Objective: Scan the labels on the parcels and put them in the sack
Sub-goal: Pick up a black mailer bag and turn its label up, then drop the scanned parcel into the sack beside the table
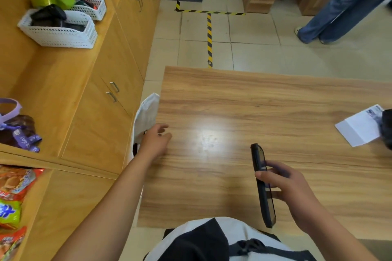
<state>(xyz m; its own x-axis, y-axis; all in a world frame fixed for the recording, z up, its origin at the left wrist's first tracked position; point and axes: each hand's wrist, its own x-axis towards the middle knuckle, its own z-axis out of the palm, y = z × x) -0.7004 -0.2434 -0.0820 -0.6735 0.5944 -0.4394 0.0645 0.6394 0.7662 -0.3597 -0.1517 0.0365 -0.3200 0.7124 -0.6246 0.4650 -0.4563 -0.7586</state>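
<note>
Gripping the scanner point(262, 184) in our right hand point(290, 186), left hand point(156, 141) loose and empty beside the sack point(146, 116) at nine o'clock, we should pull the parcel point(387, 129) at three o'clock closer before scanning. It is cut off at the edge; the sack's mouth is unclear.

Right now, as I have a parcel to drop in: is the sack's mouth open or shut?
Cannot tell. The white sack hangs beside the table's left edge; the left hand hides its mouth.

Head-worn wide-angle view, looking forward and down, close over the table point(275, 95), floor point(254, 53) beyond
</note>
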